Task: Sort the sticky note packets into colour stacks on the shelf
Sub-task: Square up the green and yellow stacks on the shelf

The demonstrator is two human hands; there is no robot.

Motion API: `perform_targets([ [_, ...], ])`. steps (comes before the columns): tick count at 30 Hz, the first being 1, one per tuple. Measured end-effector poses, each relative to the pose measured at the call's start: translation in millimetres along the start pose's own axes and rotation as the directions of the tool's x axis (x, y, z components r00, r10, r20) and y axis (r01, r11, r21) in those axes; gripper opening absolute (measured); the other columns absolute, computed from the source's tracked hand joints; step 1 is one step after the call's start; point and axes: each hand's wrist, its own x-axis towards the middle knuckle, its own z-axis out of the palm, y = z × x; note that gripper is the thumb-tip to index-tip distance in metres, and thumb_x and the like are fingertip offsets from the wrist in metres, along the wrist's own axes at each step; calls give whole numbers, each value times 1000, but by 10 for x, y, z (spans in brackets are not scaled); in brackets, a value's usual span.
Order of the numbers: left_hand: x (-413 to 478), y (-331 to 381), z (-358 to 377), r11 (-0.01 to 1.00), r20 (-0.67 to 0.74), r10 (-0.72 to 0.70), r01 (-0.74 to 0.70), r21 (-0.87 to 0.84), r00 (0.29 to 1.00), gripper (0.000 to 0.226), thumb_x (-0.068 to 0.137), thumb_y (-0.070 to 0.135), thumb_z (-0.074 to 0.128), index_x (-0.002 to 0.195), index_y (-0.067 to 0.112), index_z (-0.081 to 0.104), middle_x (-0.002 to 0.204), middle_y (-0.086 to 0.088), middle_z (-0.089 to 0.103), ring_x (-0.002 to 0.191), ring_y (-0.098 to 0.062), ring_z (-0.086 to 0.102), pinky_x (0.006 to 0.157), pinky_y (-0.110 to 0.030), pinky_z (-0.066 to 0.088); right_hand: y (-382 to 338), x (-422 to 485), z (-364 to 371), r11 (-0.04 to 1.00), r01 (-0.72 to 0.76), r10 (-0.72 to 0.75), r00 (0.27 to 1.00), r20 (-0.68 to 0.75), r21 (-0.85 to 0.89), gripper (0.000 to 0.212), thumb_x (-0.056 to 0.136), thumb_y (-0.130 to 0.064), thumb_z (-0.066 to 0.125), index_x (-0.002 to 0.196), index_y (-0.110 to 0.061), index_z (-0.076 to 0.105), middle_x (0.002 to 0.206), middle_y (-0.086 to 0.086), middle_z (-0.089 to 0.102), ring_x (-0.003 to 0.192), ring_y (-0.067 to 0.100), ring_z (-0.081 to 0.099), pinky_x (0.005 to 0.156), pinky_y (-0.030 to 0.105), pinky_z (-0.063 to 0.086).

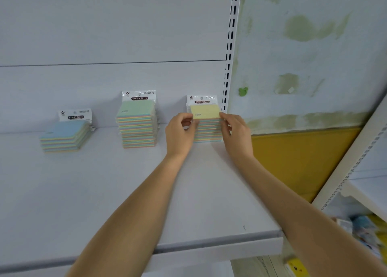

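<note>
Three piles stand far back on the shelf (104, 193): the blue pile (65, 137) left, the green pile (137, 128) in the middle, the yellow pile (207, 133) right. The yellow packet (204, 111) lies on top of the yellow pile. The left hand (180, 131) pinches its left edge, the right hand (235, 130) its right edge. It looks light and stiff, with a slippery wrapper, so the side edges seem best to hold. The hands hide part of that pile. The blurry things (362, 230) low on the right I cannot make out.

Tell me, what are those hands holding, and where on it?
The top yellow packet: left hand pinches its left edge, right hand its right edge.
</note>
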Motion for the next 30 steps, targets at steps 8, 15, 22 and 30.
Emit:
perform_targets([
  [8, -15, 13, -39, 986, 101, -163, 160, 40, 981, 46, 81, 16, 65, 122, 5, 50, 118, -10, 61, 106, -21, 59, 79, -14, 38, -11, -31, -19, 994, -105, 106, 989, 106, -13, 51, 92, -15, 47, 141, -14, 31, 129, 12, 50, 116, 25, 51, 93, 34, 43],
  [15, -50, -30, -36, 967, 287, -165, 98, 235, 944, 44, 75, 2, 67, 116, -2, 52, 117, -15, 65, 105, -27, 62, 67, -13, 35, 19, 14, 2, 971, -173, 213, 940, 266, -164, 28, 84, -6, 49, 112, -2, 51, 107, 16, 63, 98, 32, 59, 83, 40, 50],
  [22, -67, -34, -48, 969, 272, -131, 64, 241, 953, 41, 75, 0, 66, 114, -2, 55, 118, -16, 65, 104, -28, 63, 71, -13, 37, 15, 9, -16, 976, -164, 198, 944, 265, -146, 26, 84, -4, 49, 110, 0, 54, 106, 18, 65, 98, 32, 59, 83, 40, 48],
  [30, -69, -34, -48, 973, 276, -139, 79, 217, 951, 41, 75, -1, 66, 114, -1, 56, 118, -16, 64, 104, -28, 63, 66, -11, 33, 29, 12, -25, 975, -200, 218, 940, 261, -94, 29, 86, -6, 49, 114, -4, 57, 111, 14, 66, 102, 28, 60, 84, 30, 45],
])
